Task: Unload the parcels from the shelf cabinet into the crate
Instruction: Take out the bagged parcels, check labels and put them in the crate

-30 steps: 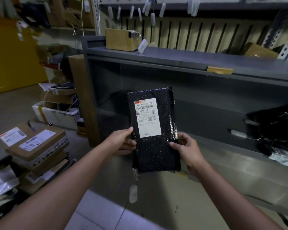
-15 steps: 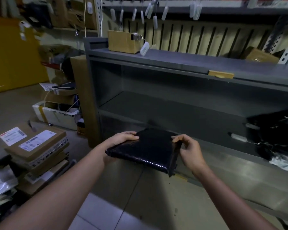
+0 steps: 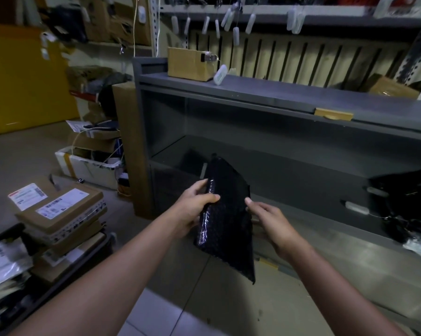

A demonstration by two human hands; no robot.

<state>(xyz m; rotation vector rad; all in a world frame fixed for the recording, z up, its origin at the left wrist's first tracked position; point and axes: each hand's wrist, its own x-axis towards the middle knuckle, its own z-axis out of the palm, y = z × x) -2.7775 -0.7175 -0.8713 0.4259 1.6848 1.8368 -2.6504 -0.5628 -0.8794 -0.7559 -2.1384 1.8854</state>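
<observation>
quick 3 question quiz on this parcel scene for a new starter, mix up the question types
1. True or false: the black parcel shows a white label toward the camera.
2. Which hand curls round the parcel's edge? A) left hand B) right hand C) neither
3. Fill in: the cardboard box on the cabinet top sits toward its ___ end.
Key: 1 false; 2 A; 3 left.
</observation>
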